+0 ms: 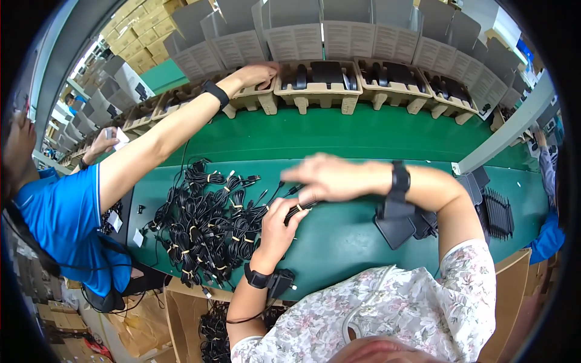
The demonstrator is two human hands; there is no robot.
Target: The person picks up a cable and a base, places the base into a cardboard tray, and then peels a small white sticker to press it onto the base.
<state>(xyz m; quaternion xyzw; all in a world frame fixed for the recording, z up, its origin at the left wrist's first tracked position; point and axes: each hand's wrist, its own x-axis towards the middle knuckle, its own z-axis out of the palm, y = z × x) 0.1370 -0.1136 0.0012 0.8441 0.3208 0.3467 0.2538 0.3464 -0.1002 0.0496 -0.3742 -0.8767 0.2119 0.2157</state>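
My left hand (pixel 278 227) is closed on a bundle of black cable (pixel 295 212) at the right edge of a large cable pile. Just above and to the right, my right hand (pixel 324 177) is smeared by motion over the green table. Its fingers point left, close to some cable ends (pixel 292 189), and whether they grip anything is unclear. The pile of black cables (pixel 196 227) consists of many coils, each tied with a pale band. Both my wrists wear black straps carrying small devices.
Brown moulded trays (pixel 318 94) with black parts stand in a row on the far green ledge. A co-worker's blue-sleeved arm (pixel 163 145) reaches over the left side to one tray. Flat black pieces (pixel 394 230) and a ribbed black stack (pixel 497 215) lie at right, beside a metal post (pixel 508 127).
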